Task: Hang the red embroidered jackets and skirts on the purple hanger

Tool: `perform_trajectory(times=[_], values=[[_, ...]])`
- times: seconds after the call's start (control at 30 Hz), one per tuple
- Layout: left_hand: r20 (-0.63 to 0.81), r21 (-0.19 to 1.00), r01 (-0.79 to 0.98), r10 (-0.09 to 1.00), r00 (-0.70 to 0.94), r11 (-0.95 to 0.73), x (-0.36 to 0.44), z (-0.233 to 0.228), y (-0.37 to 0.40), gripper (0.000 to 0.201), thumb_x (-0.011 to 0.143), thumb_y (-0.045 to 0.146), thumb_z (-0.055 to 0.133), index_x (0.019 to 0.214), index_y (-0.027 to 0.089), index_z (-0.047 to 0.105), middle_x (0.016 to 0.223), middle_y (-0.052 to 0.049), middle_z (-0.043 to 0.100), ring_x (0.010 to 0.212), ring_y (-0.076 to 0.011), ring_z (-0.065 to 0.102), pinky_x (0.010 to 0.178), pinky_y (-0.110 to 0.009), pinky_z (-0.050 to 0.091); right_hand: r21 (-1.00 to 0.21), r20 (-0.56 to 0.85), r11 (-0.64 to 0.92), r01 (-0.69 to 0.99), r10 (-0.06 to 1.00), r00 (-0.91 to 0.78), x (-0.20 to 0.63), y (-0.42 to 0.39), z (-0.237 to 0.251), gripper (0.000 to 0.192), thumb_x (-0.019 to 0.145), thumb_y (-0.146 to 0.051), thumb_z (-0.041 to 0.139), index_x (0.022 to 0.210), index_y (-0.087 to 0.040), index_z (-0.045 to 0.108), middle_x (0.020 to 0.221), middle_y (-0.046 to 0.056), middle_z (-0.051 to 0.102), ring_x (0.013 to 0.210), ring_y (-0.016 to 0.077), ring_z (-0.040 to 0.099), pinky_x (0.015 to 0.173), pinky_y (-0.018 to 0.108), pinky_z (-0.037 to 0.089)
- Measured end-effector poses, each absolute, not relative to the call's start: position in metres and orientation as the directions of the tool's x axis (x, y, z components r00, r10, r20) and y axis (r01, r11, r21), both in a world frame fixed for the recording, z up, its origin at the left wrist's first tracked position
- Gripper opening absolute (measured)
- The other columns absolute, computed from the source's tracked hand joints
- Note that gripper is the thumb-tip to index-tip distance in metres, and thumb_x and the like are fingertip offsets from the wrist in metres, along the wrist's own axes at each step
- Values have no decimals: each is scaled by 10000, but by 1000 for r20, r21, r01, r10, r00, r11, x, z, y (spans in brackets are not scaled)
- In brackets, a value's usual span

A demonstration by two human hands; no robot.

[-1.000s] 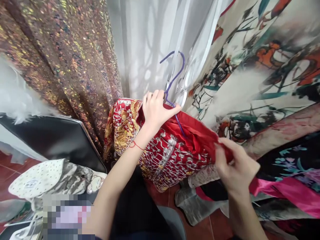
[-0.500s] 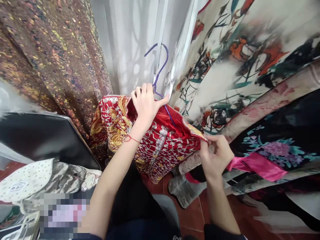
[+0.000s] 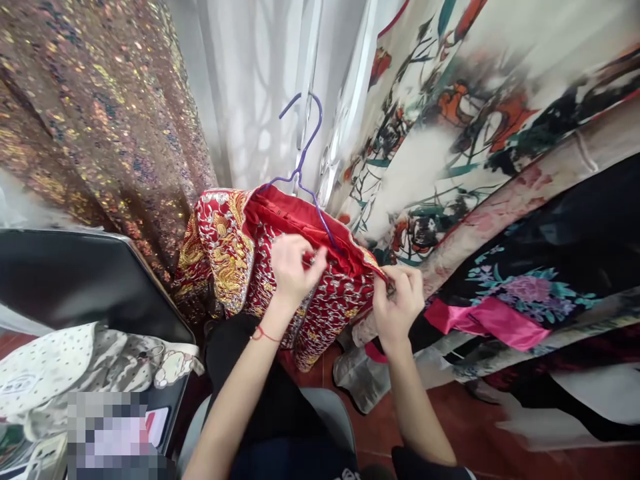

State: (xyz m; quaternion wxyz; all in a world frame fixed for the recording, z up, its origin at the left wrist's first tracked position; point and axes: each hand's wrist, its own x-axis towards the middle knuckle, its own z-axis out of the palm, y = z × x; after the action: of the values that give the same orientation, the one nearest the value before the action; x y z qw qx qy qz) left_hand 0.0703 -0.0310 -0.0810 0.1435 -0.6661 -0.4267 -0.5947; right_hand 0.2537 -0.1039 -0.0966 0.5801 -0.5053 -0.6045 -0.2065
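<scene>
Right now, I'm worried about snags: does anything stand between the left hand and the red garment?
Nothing visible does: the left hand is before the red garment, contact unclear; the purple hanger lies beyond.

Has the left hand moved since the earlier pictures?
Yes: the left hand moved down, away from the purple hanger's neck, judged against the sequined fabric.

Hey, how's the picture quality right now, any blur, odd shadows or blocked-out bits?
Head view: the left hand looks soft, likely motion blur; head view: mottled light and shadow on the white fabric; head view: coarse pixelation hides whatever sits at lower left.
</scene>
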Motion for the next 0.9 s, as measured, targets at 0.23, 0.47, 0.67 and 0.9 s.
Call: perform_trajectory(times=[0.23,0.47,0.67,0.9], values=[[908,41,608,283,308,-793,69,-104,-21,550,818,692,643,1165,268,687,1169,-115,675,1067,-263,630,896,-404,478,-797,603,418,436,601,524,237,-103,-105,185,952,-406,564,944,-221,566,866,20,609,773,168,592,734,293,483],[853,-100,608,247,461,-788,78,-81,-17,253,958,465,591,1016,266,738,1060,-69,711,963,-213,601,803,-340,413,-849,515,469,245,627,585,240,-88,-108,248,903,-448,628,906,-206,579,859,-11,592,781,134,569,766,265,478],[827,93,731,461,321,-676,106,-71,-16,308,912,515,642,958,225,735,1063,-74,714,916,-234,569,773,-364,363,-681,728,500,535,387,566,272,-67,-99,197,881,-373,667,869,-177,649,808,3,619,741,143,582,727,282,467],[886,27,758,366,283,-652,105,-77,-8,356,917,518,636,986,178,715,1008,-79,725,877,-236,579,747,-363,342,-547,828,454,703,171,534,272,-66,-97,181,914,-370,623,857,-199,607,786,18,573,722,174,560,698,314,455]])
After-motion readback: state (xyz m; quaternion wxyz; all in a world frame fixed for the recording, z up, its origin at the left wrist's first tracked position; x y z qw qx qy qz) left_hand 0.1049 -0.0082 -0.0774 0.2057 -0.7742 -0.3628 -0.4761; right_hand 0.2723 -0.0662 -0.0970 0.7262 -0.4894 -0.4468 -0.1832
